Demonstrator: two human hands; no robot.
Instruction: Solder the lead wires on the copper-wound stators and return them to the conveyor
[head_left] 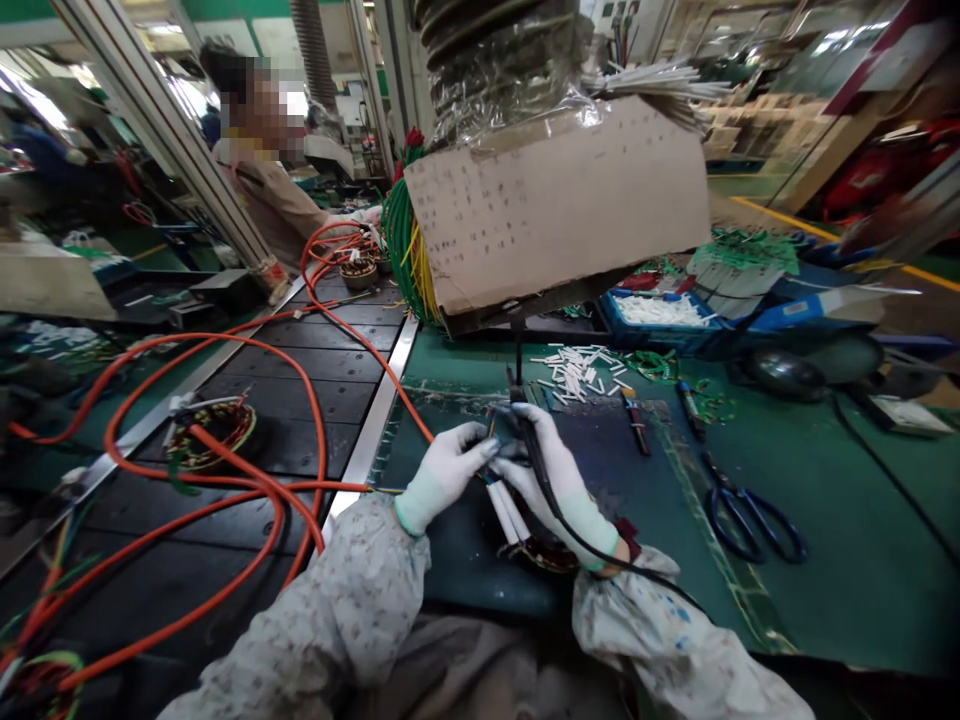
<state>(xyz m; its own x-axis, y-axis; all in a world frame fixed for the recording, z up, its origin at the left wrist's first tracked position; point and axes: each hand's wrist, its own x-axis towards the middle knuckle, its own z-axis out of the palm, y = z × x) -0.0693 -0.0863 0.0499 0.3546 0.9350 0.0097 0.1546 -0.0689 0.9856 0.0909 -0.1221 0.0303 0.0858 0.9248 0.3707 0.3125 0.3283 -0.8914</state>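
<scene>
My left hand (444,472), in a white glove, pinches thin coloured wires (492,425) between thumb and fingertips. Close by on the right, my gloved right hand (559,478) is closed around a slim black corded tool (534,450), whose exact kind I cannot make out. Its black cord (637,568) runs down along my right forearm. White sleeves (504,512) lie below the fingertips, over the leads of a wound motor stator (551,556) that my right hand partly hides.
Cut white tubes (581,372) lie scattered ahead, below a cardboard sheet (562,200). Blue-handled scissors (750,520) and a marker (690,408) are at right. Orange cables (322,440) loop across the dark conveyor (352,355) at left, with another stator (217,435). A co-worker (262,180) stands beyond.
</scene>
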